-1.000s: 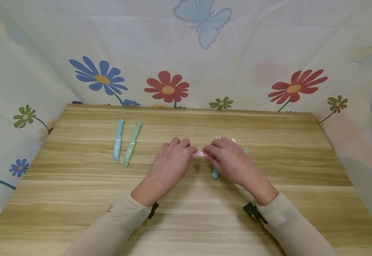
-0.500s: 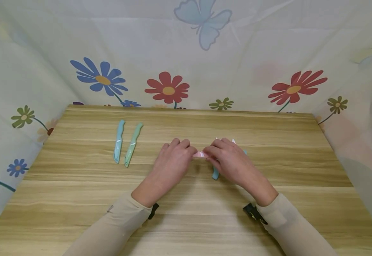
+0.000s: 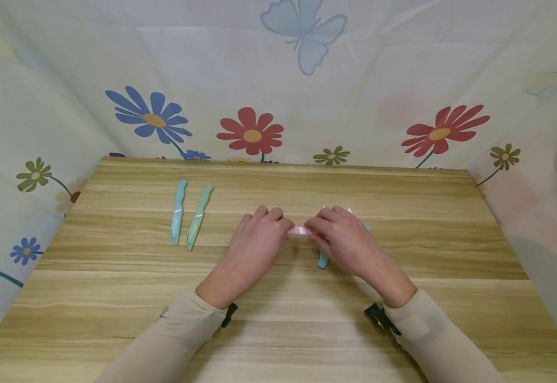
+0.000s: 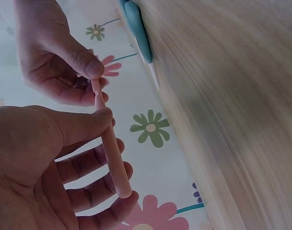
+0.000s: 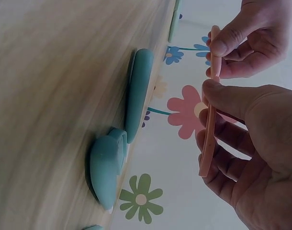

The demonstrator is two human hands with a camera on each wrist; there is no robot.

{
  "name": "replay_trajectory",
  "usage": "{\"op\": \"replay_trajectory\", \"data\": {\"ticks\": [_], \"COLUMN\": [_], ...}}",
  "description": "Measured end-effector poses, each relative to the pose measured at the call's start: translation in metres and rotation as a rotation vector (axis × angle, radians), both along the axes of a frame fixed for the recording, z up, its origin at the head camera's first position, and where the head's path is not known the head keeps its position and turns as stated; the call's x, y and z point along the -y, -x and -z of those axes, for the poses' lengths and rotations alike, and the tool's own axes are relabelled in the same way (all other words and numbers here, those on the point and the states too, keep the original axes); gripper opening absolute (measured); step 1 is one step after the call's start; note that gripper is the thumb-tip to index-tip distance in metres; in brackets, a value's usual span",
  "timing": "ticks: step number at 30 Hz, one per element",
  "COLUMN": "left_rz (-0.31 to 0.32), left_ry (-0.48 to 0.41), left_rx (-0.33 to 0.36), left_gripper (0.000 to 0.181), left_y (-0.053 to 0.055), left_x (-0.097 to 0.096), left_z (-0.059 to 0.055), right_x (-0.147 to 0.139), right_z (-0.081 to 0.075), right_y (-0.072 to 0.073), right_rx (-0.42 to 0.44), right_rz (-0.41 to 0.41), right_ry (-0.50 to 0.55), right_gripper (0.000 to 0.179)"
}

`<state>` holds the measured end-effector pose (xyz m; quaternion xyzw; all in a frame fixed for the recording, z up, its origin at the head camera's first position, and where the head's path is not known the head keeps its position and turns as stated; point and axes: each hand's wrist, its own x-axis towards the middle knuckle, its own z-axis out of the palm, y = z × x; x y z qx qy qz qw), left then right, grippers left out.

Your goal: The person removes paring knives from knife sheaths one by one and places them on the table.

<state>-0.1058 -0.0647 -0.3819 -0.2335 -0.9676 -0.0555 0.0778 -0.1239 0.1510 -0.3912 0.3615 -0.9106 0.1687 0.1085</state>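
Left hand (image 3: 260, 242): clamped on the thick, rounded end of the pink knife (image 3: 299, 231), thumb on one side and bent fingers round the other.
Right hand (image 3: 342, 236): clamped on the knife's flatter end, thumb pressed against it over curled fingers; the two hands sit close together, with only a short strip of pink between them.
Pink knife: held above the bench (image 3: 288, 340), roughly level from side to side in the head view, with whitish bands showing in the gap (the rest is covered by fingers there).
Under the right hand: a turquoise handle (image 3: 323, 259) points toward the person and white tips (image 3: 350, 210) poke out on the far side; how many pieces these belong to cannot be told from the head view. On the bench in the right wrist view, a rounded turquoise piece (image 5: 104, 170) lies near a long handle of the same colour.
Green knife (image 3: 199, 217): on the bench, well to the left of the hands, handle toward the far edge, blade covered in green.
Blue knife (image 3: 177, 211): just beside the green one, apart from it, pointing much the same way, blade covered too.
Backdrop (image 3: 355, 101): white cloth beyond the bench, printed with red, blue and green flowers and a pale blue butterfly (image 3: 307, 34).
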Motion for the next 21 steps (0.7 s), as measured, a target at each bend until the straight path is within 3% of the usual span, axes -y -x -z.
{"op": "replay_trajectory", "data": {"ticks": [21], "left_rz": [-0.006], "left_ry": [0.005], "left_rx": [0.001], "left_gripper": [0.017], "left_y": [0.0008], "left_x": [0.0015], "left_z": [-0.0015], "right_x": [-0.0011], "right_z": [0.0024], "right_y": [0.0016], "right_rx": [0.006], "right_rz": [0.004], "right_ry": [0.003], "right_gripper": [0.017]}}
